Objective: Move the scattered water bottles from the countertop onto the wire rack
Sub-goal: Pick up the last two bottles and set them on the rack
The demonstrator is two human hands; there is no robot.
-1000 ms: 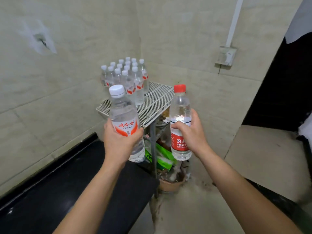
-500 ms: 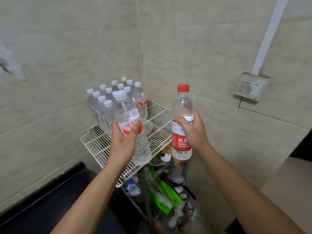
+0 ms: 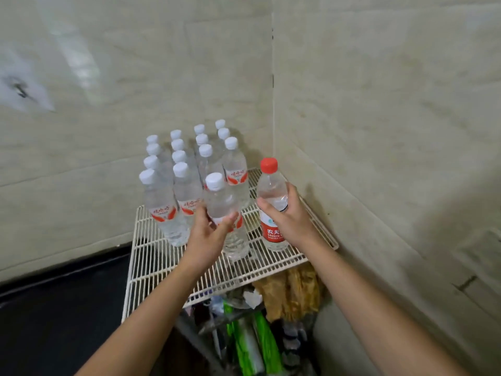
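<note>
**Both bottles now down at the rack**

Both hands have come forward off the countertop side and lowered since a second ago, so the two bottles that were held up in the air now stand upright over the wire rack (image 3: pixel 151 267), their bases at the level of its wires. Whether they already rest on it cannot be told.

The left hand (image 3: pixel 208 234) grips the white-capped bottle (image 3: pixel 221 202) around its labelled middle, thumb on the near side. This bottle sits just in front of the cluster of white-capped bottles (image 3: pixel 184 185) filling the rack's back left part.

The right hand (image 3: pixel 290 218) is wrapped round the red-capped bottle (image 3: pixel 271 185) above its red label, near the rack's right edge by the tiled wall (image 3: pixel 379 131).

The black countertop (image 3: pixel 54 308) lies at lower left, beside the rack. Green bags (image 3: pixel 252 343) and a brown bundle (image 3: pixel 292 291) show under the rack.
</note>
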